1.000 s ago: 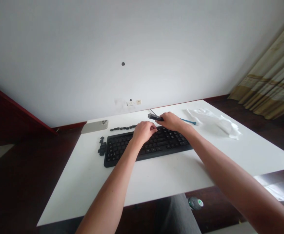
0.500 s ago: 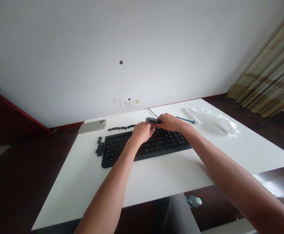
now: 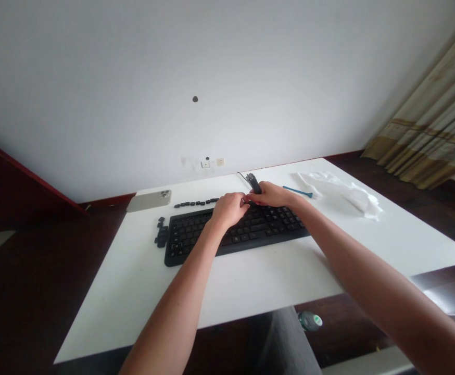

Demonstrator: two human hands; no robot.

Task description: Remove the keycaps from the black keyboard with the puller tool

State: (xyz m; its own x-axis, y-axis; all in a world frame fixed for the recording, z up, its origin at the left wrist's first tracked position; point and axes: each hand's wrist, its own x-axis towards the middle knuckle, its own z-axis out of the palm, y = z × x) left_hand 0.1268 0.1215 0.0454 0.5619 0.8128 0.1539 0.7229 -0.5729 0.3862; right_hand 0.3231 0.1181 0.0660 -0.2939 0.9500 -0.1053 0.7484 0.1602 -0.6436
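A black keyboard lies on the white table, and both hands meet over its back edge. My right hand is closed around a short dark tool with a greyish, forked-looking tip, which points up and away from the keys. What kind of tool it is I cannot make out. Fingers curled and pressed together, my left hand touches or nearly touches the right fingertips. Something small and dark shows between the two hands, too small to name. Loose black keycaps form a row behind the keyboard, and more keycaps are clustered at its left end.
A phone lies at the table's back left. Right of my hands are a thin blue stick-like tool and a crumpled white cloth or tissue. A black cable runs off the back edge. Below the table stands a bottle.
The dark tool in my right hand has swung from pointing left to pointing upward. My left hand has shifted slightly to the right, and the view has moved a little.
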